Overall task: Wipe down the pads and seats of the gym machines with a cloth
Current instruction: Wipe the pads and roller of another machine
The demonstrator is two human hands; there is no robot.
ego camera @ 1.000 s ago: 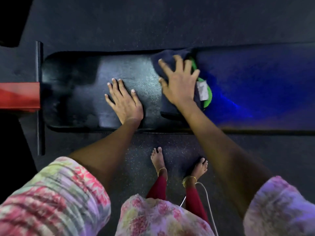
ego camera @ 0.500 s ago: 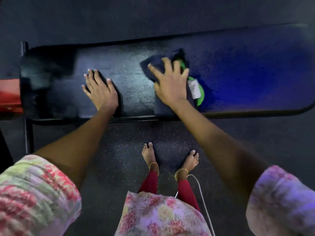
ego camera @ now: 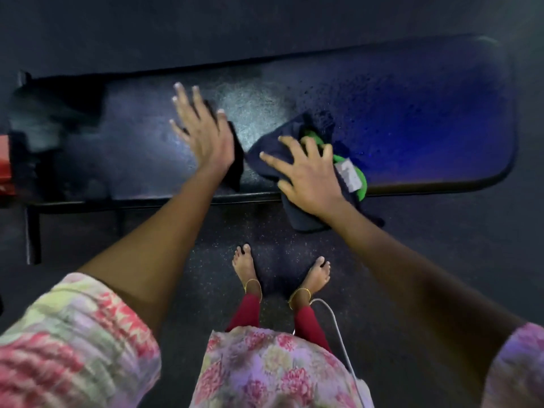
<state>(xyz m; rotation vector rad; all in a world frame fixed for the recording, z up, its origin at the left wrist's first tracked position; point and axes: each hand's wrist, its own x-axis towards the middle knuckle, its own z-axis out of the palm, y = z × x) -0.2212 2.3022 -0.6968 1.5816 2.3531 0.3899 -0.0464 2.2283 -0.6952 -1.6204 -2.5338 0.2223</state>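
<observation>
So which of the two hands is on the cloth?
The right hand, fingers spread over the dark cloth; the left hand lies flat on the bare bench pad.

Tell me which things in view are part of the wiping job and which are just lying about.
Part of the job:
- cloth, dark blue with a green side, under the right hand
- bench pad, the surface being wiped
- left hand, flat on the pad

Just there:
- red part at the left edge
- white cable by the feet
- floor
</observation>
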